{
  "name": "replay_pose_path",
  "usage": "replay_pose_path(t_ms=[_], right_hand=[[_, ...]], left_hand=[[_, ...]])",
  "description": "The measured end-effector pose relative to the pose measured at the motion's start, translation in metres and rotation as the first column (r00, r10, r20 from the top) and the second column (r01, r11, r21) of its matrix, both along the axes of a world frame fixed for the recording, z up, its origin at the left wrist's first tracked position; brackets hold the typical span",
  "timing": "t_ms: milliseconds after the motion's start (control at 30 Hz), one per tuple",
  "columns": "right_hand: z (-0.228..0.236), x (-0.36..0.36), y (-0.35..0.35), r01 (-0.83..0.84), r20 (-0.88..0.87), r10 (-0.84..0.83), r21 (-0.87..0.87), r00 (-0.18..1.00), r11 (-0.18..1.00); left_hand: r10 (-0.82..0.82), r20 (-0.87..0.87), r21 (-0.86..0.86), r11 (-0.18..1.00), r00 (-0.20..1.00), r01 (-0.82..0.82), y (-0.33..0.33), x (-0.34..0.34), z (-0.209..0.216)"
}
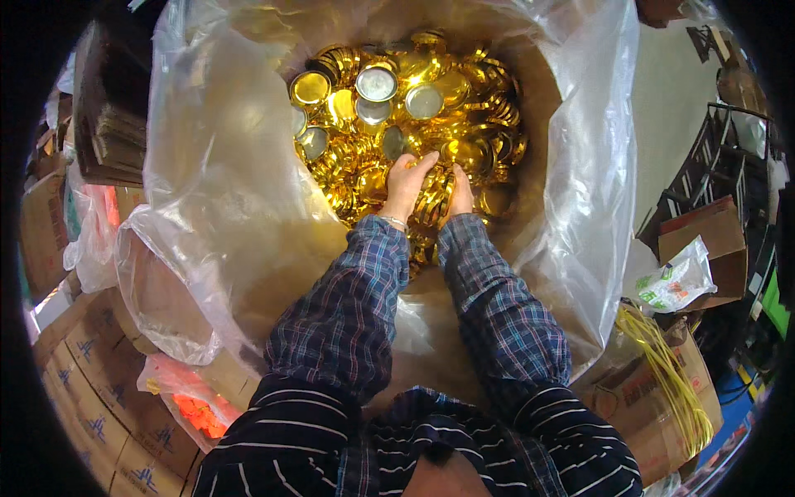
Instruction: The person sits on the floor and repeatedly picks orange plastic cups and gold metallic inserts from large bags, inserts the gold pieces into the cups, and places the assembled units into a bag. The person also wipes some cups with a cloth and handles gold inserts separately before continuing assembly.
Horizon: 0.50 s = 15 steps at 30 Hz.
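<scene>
Deep inside a plastic-lined carton lies a heap of shiny gold metal lids (pixel 468 153), round and shallow, some turned to show silvery insides. Both my arms reach down into it. My left hand (pixel 404 189) and my right hand (pixel 461 195) face each other at the near part of the heap. Between them is a row of gold lids (pixel 433 199) standing on edge, pressed from both sides. My thumbs show on top and point inward; the other fingers are mostly hidden among the lids. A silvery lid (pixel 376 84) lies face up farther back.
A clear plastic liner (pixel 592 166) drapes over the carton's sides. Stacked brown cartons (pixel 91 398) stand at the lower left, beside a bag with orange contents (pixel 199 410). Yellow strapping (pixel 675 381) hangs over a carton at the right, near a white bag (pixel 679 277).
</scene>
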State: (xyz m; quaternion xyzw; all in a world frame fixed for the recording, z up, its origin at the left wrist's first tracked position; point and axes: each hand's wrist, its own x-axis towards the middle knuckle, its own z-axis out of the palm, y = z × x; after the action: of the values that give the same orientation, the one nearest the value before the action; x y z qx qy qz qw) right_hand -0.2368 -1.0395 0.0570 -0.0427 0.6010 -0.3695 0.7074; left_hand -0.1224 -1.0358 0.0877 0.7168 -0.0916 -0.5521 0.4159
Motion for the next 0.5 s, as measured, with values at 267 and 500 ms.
replay_pose_path(t_ms=[267, 500], right_hand=[[0.086, -0.008, -0.029, -0.011, -0.072, 0.001, -0.132, 0.997, 0.991], [0.171, -0.018, -0.051, 0.049, 0.002, -0.053, -0.392, 0.999, 0.919]], left_hand=[[0.075, -0.17, -0.112, 0.989, 0.983, -0.095, -0.014, -0.007, 0.067], [0.071, -0.414, -0.332, 0.916, 0.907, -0.223, -0.039, -0.021, 0.14]])
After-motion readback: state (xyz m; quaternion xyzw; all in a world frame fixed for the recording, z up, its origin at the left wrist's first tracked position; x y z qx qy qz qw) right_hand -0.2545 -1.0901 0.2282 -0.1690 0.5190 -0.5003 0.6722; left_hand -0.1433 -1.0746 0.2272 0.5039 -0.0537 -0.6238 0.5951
